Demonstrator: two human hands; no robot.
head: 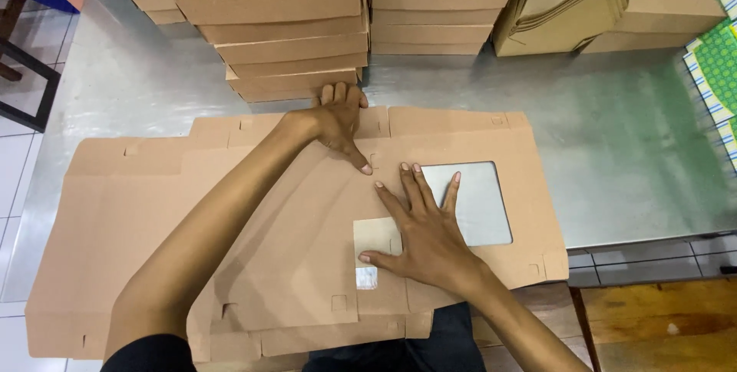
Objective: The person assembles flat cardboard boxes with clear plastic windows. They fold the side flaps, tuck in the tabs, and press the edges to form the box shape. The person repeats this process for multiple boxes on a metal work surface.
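A flat, unfolded brown cardboard box blank [307, 249] with a clear plastic window [476, 203] lies on top of a pile of similar blanks on the steel table. My left hand [334, 122] presses on the blank's far edge, fingers bent, the index finger pointing down along a crease. My right hand [426, 234] lies flat and spread on the blank, its fingers reaching the window's left edge and its thumb on a small lighter tab. Neither hand grips anything.
Stacks of folded brown window boxes [288, 34] stand at the back of the steel table [629, 134], with another stack [437, 3] beside them. Loose folded boxes [606, 7] lean at the back right. A green patterned cloth [718, 65] is at the right edge.
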